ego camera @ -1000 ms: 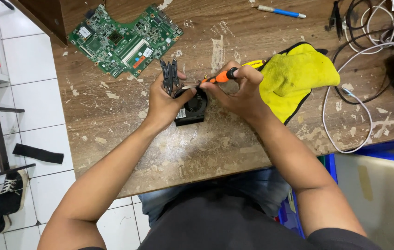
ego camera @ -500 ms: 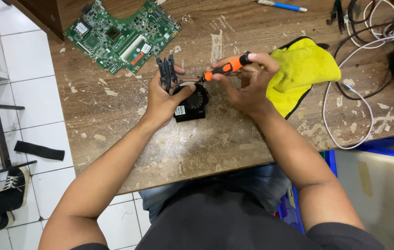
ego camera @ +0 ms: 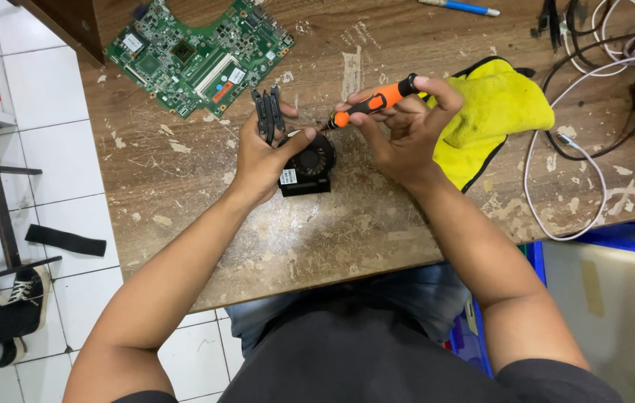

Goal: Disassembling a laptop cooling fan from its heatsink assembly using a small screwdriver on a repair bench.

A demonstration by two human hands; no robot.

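My left hand point(ego camera: 261, 160) grips a black cooling fan assembly point(ego camera: 308, 168) that rests on the worn wooden table point(ego camera: 332, 231); its black finned heat pipe part point(ego camera: 267, 112) sticks up past my fingers. My right hand point(ego camera: 403, 123) holds an orange-handled screwdriver point(ego camera: 373, 101) with its tip angled down toward the fan's top edge. A green circuit board point(ego camera: 198, 52) lies flat on the table behind my left hand.
A yellow cloth point(ego camera: 500, 108) lies just right of my right hand. White and black cables point(ego camera: 593, 82) sprawl at the right, a blue pen point(ego camera: 459, 7) at the back. Tiled floor, a shoe point(ego camera: 23, 295) and a blue bin point(ego camera: 608, 298) flank the table.
The screwdriver has swung up from lying low across the fan to a steeper angle, and my right hand has risen with it. My left hand keeps its hold on the fan.
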